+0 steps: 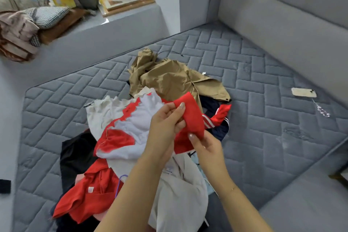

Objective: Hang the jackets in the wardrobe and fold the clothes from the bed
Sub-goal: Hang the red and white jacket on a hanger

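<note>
your forearms reach forward over clothes pile (131, 137) on bed (263, 137); left hand (165, 126) and right hand (204, 144) both pinch red garment (192, 118), thumbs on top.

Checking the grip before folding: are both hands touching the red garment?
Touching. The head view shows the left hand and right hand each pinching the red garment.

The soft cloth garment (190, 118) I pinch is plain red with white scalloped trim. Behind it lies a crumpled tan fabric jacket (169, 79). The quilted grey mattress (263, 73) shows a herringbone brick pattern; the flat phone (303, 92) is cream.
</note>
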`<control>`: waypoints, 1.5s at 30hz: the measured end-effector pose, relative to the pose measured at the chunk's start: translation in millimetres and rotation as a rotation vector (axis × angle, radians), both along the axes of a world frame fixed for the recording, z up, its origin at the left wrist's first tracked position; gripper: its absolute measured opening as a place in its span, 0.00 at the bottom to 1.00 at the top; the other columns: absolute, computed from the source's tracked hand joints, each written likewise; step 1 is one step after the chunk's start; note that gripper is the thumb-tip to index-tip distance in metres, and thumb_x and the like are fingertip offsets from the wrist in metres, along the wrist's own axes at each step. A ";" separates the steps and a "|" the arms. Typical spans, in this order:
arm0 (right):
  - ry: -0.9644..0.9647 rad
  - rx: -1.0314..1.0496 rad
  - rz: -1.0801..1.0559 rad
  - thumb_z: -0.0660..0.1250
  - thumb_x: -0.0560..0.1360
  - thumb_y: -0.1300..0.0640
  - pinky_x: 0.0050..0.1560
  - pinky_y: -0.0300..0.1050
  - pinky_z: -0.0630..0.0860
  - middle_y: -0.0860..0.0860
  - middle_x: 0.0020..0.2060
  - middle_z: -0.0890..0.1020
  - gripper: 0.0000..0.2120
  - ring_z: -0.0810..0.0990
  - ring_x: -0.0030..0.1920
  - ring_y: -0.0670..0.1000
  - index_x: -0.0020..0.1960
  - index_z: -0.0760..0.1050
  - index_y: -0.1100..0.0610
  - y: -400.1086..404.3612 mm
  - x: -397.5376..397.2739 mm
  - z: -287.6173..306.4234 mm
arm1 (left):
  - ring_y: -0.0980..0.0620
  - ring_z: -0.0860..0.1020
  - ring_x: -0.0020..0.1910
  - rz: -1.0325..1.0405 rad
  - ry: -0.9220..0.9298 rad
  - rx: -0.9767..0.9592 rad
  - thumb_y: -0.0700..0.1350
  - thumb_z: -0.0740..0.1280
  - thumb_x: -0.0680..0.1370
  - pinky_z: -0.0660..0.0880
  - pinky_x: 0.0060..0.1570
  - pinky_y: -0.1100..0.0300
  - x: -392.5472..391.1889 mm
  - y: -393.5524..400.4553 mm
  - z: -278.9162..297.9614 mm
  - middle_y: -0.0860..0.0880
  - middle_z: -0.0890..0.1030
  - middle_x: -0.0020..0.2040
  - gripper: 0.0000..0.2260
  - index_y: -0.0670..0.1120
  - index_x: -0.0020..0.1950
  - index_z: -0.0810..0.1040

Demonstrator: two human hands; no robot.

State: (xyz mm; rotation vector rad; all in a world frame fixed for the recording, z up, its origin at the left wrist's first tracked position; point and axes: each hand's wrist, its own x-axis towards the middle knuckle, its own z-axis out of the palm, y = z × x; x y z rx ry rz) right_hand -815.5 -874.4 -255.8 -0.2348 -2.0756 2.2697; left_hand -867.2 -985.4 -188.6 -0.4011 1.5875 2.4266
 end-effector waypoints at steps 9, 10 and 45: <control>0.216 -0.196 -0.109 0.62 0.81 0.55 0.47 0.44 0.80 0.51 0.43 0.85 0.10 0.82 0.45 0.48 0.47 0.82 0.49 45.2 -0.5 117.5 | 0.45 0.79 0.46 0.006 0.300 -0.250 0.45 0.73 0.76 0.77 0.51 0.53 5.9 9.1 67.3 0.42 0.80 0.48 0.09 0.40 0.48 0.79; 0.237 -0.273 -0.108 0.62 0.81 0.56 0.43 0.43 0.80 0.51 0.39 0.84 0.11 0.81 0.40 0.48 0.44 0.81 0.51 47.6 -1.5 136.8 | 0.40 0.78 0.52 0.018 0.335 -0.284 0.47 0.74 0.74 0.77 0.55 0.46 8.2 13.0 75.4 0.39 0.79 0.54 0.12 0.39 0.48 0.79; 0.352 -0.270 -0.210 0.59 0.82 0.57 0.48 0.45 0.78 0.56 0.41 0.82 0.13 0.80 0.42 0.51 0.45 0.79 0.56 67.8 78.1 230.1 | 0.58 0.81 0.39 -0.221 0.656 -0.060 0.47 0.74 0.74 0.76 0.41 0.68 59.2 53.1 143.2 0.50 0.85 0.39 0.04 0.47 0.43 0.85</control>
